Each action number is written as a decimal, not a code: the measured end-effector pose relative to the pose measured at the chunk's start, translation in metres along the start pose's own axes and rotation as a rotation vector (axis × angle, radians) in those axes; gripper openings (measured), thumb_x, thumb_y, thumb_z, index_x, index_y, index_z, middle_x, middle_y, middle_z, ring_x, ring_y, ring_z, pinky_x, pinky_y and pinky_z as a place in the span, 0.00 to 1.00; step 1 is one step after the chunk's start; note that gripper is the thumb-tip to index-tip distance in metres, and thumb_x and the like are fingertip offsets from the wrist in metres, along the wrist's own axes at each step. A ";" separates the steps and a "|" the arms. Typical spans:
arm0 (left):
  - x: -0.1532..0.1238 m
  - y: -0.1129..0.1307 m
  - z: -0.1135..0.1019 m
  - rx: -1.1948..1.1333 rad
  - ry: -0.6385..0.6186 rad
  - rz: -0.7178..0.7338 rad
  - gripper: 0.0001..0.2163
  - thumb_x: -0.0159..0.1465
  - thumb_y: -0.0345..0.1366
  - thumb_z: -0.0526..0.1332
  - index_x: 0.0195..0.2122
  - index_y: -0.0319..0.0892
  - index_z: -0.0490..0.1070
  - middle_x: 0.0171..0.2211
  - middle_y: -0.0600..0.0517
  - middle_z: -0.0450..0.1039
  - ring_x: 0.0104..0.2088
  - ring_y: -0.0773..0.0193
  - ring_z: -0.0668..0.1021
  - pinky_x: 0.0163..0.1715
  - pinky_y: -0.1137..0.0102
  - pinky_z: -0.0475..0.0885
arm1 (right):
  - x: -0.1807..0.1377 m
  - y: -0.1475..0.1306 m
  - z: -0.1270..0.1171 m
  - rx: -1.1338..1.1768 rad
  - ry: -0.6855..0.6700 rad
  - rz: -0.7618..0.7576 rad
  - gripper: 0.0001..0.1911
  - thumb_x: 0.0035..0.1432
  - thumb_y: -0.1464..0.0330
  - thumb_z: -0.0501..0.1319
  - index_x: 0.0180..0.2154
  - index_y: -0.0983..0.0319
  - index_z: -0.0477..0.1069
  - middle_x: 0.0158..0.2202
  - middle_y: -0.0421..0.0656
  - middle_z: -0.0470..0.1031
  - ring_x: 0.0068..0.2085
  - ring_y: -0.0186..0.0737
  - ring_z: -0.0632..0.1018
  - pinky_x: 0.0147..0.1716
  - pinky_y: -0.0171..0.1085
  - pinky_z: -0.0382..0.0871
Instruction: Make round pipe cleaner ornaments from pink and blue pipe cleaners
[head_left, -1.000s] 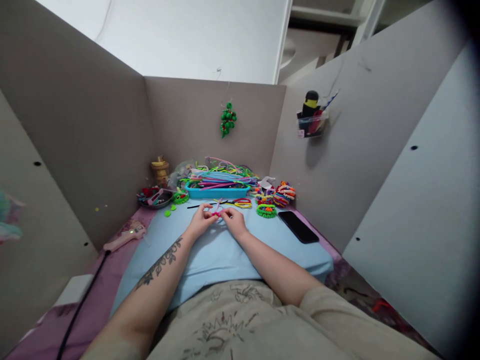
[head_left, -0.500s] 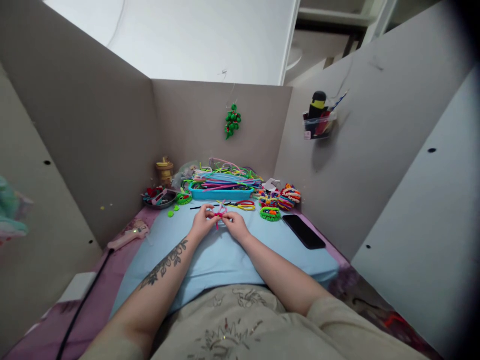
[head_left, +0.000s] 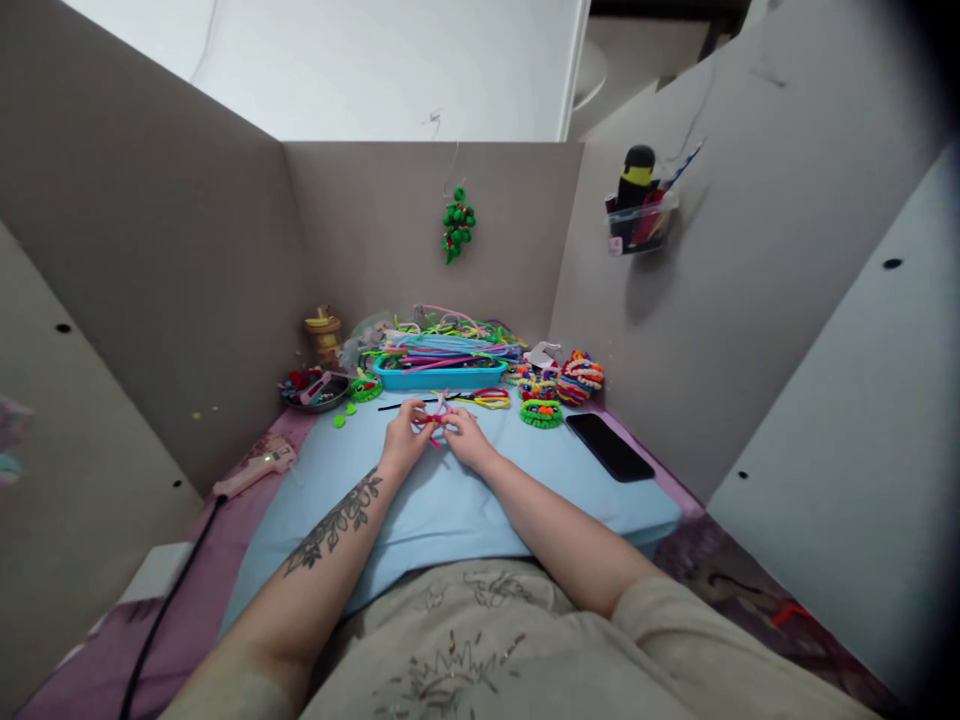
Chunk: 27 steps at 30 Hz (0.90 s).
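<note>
Pink pipe cleaners (head_left: 434, 419), bent and crossed together, are pinched between my two hands above the light blue cloth (head_left: 465, 510). My left hand (head_left: 405, 438) grips them from the left with thumb and fingers closed. From the right, my right hand (head_left: 466, 440) pinches the same piece. Fingertips hide part of the joined spot. Just beyond lie scissors (head_left: 491, 398) with red and yellow handles and a thin black stick (head_left: 397, 406). A blue tray (head_left: 442, 378) heaped with coloured pipe cleaners (head_left: 450, 346) stands farther back.
Braided colourful pieces (head_left: 579, 378) and a green one (head_left: 540, 413) sit right of the tray, near a black phone (head_left: 609, 446). At left are a pink glue gun (head_left: 259, 470) with its cord, and a dark bowl (head_left: 326, 400). Grey panels (head_left: 420, 220) enclose the back and sides.
The camera view has shifted slightly. My hands stay together on the pink pipe cleaners, with the right fingers changing their position a little.
</note>
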<state>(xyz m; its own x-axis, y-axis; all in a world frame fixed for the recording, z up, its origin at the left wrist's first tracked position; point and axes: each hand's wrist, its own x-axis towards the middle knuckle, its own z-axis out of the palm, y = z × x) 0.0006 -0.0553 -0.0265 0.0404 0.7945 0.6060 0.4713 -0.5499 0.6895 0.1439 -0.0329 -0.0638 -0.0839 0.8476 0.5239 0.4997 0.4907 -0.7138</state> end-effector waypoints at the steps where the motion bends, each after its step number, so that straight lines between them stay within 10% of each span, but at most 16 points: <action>1: 0.001 0.000 0.000 -0.016 0.000 -0.010 0.15 0.52 0.37 0.63 0.40 0.44 0.63 0.27 0.54 0.72 0.31 0.63 0.76 0.35 0.70 0.66 | 0.000 0.000 0.000 0.007 -0.005 0.004 0.11 0.47 0.75 0.58 0.34 0.60 0.74 0.41 0.44 0.68 0.44 0.42 0.69 0.49 0.44 0.58; 9: 0.008 -0.013 0.005 -0.243 0.069 -0.196 0.17 0.48 0.37 0.65 0.37 0.42 0.63 0.20 0.58 0.68 0.23 0.67 0.73 0.27 0.73 0.66 | -0.012 -0.020 -0.013 -0.088 0.076 -0.193 0.19 0.46 0.67 0.65 0.42 0.61 0.68 0.39 0.45 0.68 0.42 0.43 0.69 0.45 0.41 0.62; 14: 0.009 -0.010 0.006 -0.296 0.040 -0.236 0.18 0.46 0.37 0.66 0.36 0.42 0.62 0.19 0.59 0.68 0.22 0.67 0.73 0.25 0.73 0.66 | -0.016 -0.030 -0.016 -0.132 0.006 -0.307 0.03 0.54 0.68 0.58 0.32 0.60 0.70 0.31 0.42 0.71 0.37 0.40 0.70 0.41 0.37 0.62; 27: 0.010 -0.017 0.003 -0.236 0.070 -0.161 0.15 0.48 0.36 0.65 0.36 0.42 0.63 0.21 0.58 0.67 0.23 0.68 0.72 0.27 0.73 0.65 | -0.018 -0.027 -0.015 -0.337 -0.044 -0.152 0.10 0.57 0.62 0.57 0.31 0.60 0.74 0.30 0.42 0.75 0.35 0.38 0.72 0.35 0.34 0.59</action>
<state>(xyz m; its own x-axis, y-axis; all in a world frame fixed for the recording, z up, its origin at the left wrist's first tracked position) -0.0046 -0.0374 -0.0337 -0.0826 0.8610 0.5018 0.2486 -0.4698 0.8471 0.1450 -0.0646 -0.0464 -0.2124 0.7816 0.5865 0.7337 0.5240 -0.4326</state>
